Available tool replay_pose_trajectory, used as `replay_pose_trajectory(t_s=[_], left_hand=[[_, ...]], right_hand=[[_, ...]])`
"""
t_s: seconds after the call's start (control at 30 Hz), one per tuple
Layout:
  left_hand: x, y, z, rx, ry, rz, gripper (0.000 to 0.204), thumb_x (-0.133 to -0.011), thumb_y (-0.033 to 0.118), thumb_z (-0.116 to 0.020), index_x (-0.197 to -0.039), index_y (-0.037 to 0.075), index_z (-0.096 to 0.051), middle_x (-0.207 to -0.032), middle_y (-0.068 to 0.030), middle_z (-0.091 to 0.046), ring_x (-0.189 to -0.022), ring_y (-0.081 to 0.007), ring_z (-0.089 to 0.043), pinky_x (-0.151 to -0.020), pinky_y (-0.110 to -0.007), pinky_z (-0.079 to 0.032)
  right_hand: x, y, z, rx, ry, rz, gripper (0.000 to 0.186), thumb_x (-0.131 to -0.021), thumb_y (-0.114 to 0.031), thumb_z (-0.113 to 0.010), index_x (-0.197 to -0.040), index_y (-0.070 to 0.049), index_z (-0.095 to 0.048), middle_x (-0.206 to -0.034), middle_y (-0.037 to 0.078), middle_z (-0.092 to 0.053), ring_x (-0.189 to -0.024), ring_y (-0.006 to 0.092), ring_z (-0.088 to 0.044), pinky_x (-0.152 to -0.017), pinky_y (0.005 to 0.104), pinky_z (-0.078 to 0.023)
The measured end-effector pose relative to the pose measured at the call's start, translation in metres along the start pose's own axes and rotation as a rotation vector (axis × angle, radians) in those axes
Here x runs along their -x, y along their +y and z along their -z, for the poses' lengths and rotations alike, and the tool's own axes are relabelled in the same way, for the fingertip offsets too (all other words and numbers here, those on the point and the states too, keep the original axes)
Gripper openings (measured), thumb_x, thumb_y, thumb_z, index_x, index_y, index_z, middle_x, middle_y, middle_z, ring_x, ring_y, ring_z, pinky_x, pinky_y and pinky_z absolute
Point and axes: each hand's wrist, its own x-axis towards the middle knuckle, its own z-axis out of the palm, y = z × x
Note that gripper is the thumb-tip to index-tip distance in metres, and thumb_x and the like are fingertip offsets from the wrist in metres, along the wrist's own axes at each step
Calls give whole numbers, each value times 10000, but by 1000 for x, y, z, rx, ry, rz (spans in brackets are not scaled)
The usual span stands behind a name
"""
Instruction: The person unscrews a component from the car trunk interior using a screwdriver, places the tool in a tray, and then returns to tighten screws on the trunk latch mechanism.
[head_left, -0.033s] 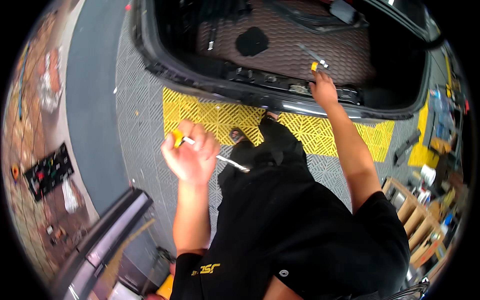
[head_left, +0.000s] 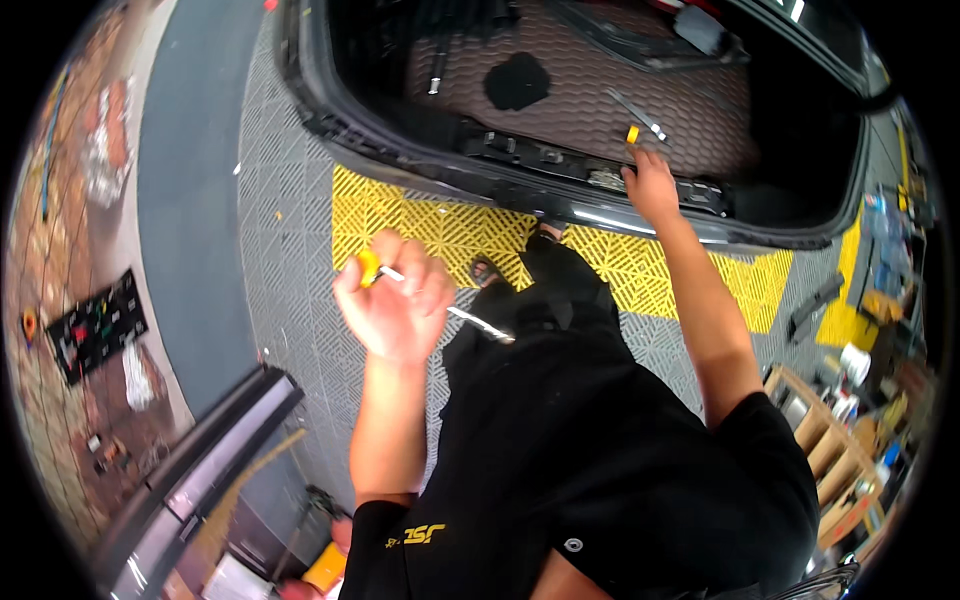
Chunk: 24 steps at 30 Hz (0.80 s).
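Presently, head view: my left hand [head_left: 400, 310], palm up, fingers curled closed round one tool [head_left: 369, 267], its yellow end beside my thumb, its metal shaft slanting out past the little-finger side. My right hand [head_left: 655, 185], reaching over the edge of the boot [head_left: 400, 165], fingers bent and partly spread; whether they grip the yellow piece [head_left: 633, 134] at their tips, I cannot tell. Just beyond that piece: one metal bar [head_left: 645, 120], lying aslant on the brown mat [head_left: 580, 112]. Same mat, further left: one black cloth [head_left: 517, 82]. Floor: yellow tiles [head_left: 430, 215], bordered by grey tiles [head_left: 285, 220]. Far left: one black tray [head_left: 97, 327]. Far right: one wooden rack [head_left: 830, 450].
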Motion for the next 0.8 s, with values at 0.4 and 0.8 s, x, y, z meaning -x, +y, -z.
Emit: replay_pose_trajectory(t_s=[0.4,0.8], left_hand=[[107,-24,-7,186,-137,31,434,-1007,580,-465,-984,152,-531,-748,-9,-529,-623,-175,-506,-574,-322,-416],[217,-13,-1,191,-346,50,647,-1014,605,-424,-1291,48,-603,-672,18,-516,-553,-151,-501,-570,-330,-474]], right_hand=[[126,-284,174,-1066,-264,677,225,-981,-89,-681,-1183,-11,-740,-1115,119,-737,-1065,215,-698,-925,336,-548],[234,-335,183,-1070,-291,883,264,-874,-86,-780,-1120,7,-756,-1111,147,-731,-1031,262,-702,-901,373,-558]])
